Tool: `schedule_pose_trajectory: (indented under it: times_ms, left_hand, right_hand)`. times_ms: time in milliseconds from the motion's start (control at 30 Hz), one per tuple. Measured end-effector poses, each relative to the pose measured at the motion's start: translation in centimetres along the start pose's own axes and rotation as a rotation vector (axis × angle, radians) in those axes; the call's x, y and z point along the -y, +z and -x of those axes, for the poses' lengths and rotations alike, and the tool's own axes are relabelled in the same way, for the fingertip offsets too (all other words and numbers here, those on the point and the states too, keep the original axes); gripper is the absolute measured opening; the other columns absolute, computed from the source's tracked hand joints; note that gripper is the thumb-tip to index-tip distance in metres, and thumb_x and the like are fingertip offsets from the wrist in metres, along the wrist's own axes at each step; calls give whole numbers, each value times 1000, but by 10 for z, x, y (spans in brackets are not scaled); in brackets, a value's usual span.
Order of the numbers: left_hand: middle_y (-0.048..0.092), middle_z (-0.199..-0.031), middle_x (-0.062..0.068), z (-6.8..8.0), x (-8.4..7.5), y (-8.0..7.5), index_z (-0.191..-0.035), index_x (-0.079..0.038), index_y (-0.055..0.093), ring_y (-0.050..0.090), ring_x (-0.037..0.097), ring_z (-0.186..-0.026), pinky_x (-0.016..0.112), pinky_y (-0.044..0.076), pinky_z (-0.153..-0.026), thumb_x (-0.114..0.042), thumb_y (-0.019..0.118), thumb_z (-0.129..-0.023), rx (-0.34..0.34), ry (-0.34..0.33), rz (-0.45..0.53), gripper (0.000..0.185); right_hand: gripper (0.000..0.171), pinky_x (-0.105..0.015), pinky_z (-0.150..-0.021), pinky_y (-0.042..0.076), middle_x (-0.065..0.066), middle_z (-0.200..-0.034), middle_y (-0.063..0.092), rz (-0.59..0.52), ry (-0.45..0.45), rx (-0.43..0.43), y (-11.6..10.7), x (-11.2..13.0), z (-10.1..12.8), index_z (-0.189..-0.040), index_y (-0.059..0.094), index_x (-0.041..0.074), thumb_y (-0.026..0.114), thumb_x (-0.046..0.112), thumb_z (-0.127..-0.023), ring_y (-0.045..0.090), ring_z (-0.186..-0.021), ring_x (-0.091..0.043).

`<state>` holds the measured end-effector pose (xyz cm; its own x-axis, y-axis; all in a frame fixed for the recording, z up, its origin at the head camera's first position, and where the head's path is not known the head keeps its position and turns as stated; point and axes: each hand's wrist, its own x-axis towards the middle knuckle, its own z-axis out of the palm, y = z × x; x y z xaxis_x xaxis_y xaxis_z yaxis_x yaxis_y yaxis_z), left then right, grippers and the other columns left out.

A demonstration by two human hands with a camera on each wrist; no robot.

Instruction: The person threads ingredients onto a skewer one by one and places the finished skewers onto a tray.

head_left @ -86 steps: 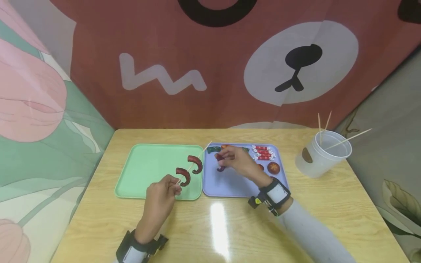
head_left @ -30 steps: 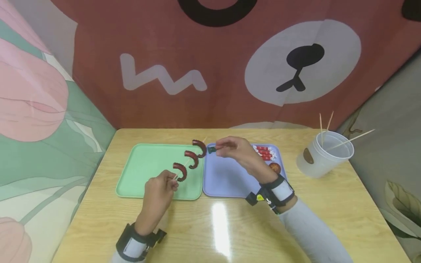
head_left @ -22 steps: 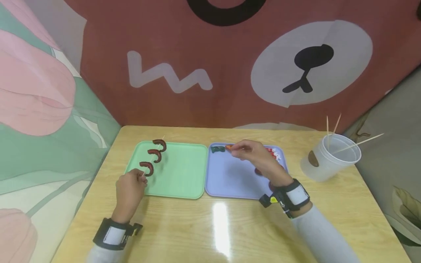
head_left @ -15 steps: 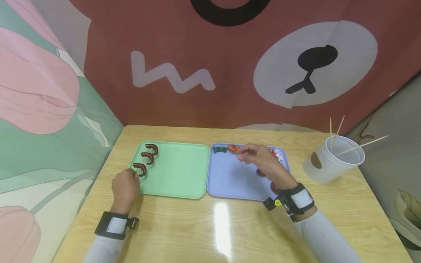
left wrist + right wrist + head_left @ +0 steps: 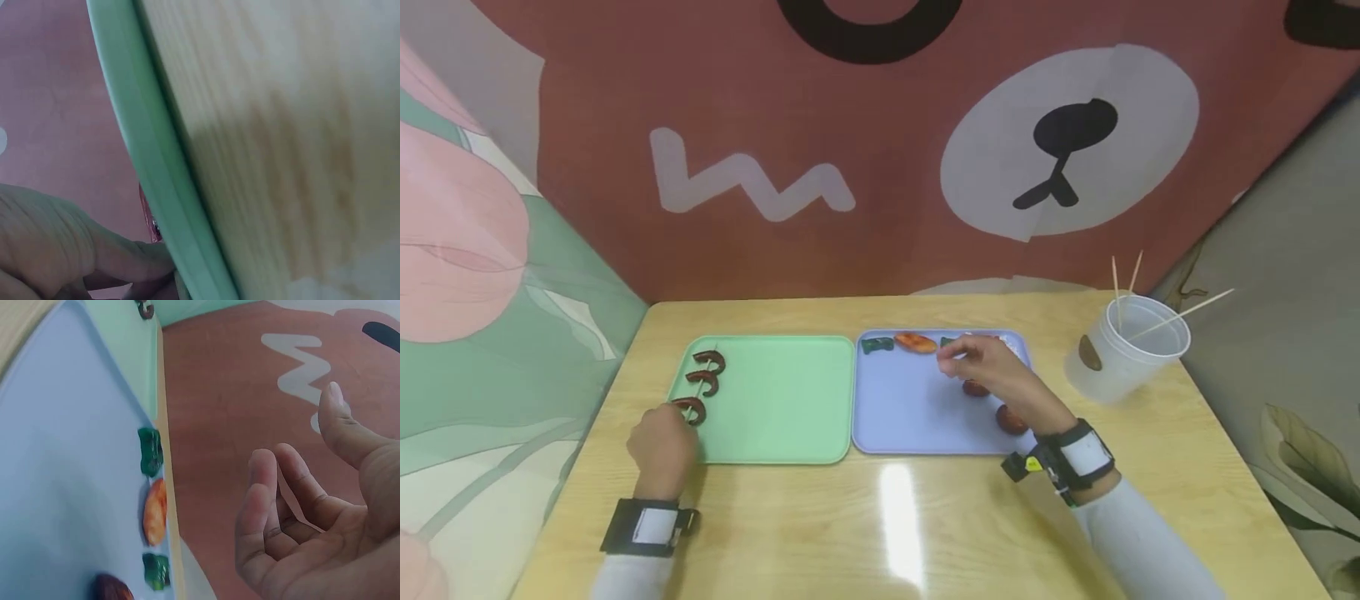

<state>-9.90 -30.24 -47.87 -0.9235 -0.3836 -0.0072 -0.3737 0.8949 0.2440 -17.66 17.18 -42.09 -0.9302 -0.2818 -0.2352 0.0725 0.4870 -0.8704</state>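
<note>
Along the left side of the green tray (image 5: 782, 404) lies a thin wooden skewer (image 5: 700, 391) bearing three dark red, curled octopus-tentacle pieces (image 5: 710, 360). My left hand (image 5: 662, 446) grips the skewer's near end by the tray's front left corner; that end is hidden by the hand. In the left wrist view, the fingers sit against the tray rim (image 5: 153, 147). My right hand (image 5: 988, 371) hovers over the blue tray (image 5: 898, 417), loosely bent and holding nothing. Beneath and behind it lie an orange-brown oval piece (image 5: 916, 342), green pepper-like pieces (image 5: 877, 345) and round brown pieces (image 5: 1012, 419).
A translucent white bucket (image 5: 1112, 367) with several wooden skewers (image 5: 1183, 314) stands at the table's right. Red-and-white pieces on the blue tray are mostly hidden behind the right hand. A printed cloth (image 5: 737, 250) hangs behind the wooden table (image 5: 805, 533).
A third tentacle piece went from my right hand onto the skewer. My left hand carried the skewer left and lowered it onto the green tray. My right hand shifted slightly right, uncovering the orange-brown piece.
</note>
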Motion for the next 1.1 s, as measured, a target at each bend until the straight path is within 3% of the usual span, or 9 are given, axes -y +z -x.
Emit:
schedule_pose_trajectory:
  times_ms: [100,267,300,400,533,600,733,933,1100]
  left_hand:
    - [60,-67,24,5,6,-2,-65,6,63,60,34,-57,38,44,-43,6,53,-81,18,-37,-1,18]
    - [59,-64,19,8,11,-2,-64,2,63,57,30,-57,37,42,-44,5,52,-84,41,-38,6,23]
    - [60,-64,19,8,11,-2,-66,3,63,57,30,-57,37,42,-44,5,53,-85,44,-32,8,22]
    - [62,-68,22,9,11,-4,-76,8,65,58,31,-57,38,44,-45,1,57,-89,48,-21,6,17]
    - [62,-80,29,13,9,-10,-90,13,65,61,38,-63,45,47,-48,-5,63,-92,24,-20,-1,18]
    - [61,-83,31,16,6,-15,-97,15,64,62,42,-66,48,48,-49,-6,64,-94,-20,-18,12,22]
    - [66,-95,37,24,-7,-25,-118,15,61,66,50,-71,49,48,-46,-12,63,-99,-116,-1,72,34]
    - [73,-95,32,35,-28,-33,-129,11,60,64,31,-57,31,37,-42,-19,56,-104,-165,45,211,39]
    - [74,-91,25,40,-42,-36,-132,9,59,60,24,-54,28,35,-43,-22,53,-105,-186,90,264,42]
  right_hand:
    - [49,-33,-84,53,-9,-120,71,40,-35,-68,-8,2,0,-120,70,12,77,50,-90,64,-100,-21]
    - [39,-26,-68,51,-10,-115,71,168,-98,-359,-46,9,14,-120,69,12,71,43,-97,65,-89,-22]
    - [39,-25,-72,51,-12,-115,72,215,-124,-427,-56,11,17,-121,68,9,70,41,-98,66,-91,-24]
    - [36,-35,-71,53,-21,-110,72,358,-187,-627,-88,16,24,-123,66,2,70,29,-99,69,-90,-35]
    - [37,-56,-81,45,-32,-107,65,515,-174,-813,-125,10,23,-123,62,-9,73,15,-96,61,-96,-48]
    - [40,-63,-85,42,-35,-107,61,550,-141,-829,-139,3,21,-124,60,-12,74,13,-95,57,-99,-50]
    - [44,-65,-91,40,-36,-111,59,539,-95,-794,-151,-9,18,-125,58,-15,74,13,-95,54,-104,-52]
    - [34,-63,-86,44,-37,-108,65,533,-105,-792,-155,-23,16,-120,62,-13,72,11,-97,61,-97,-51]
    - [23,-57,-76,48,-35,-104,70,528,-137,-834,-155,-33,15,-114,67,-11,68,3,-96,66,-91,-50]
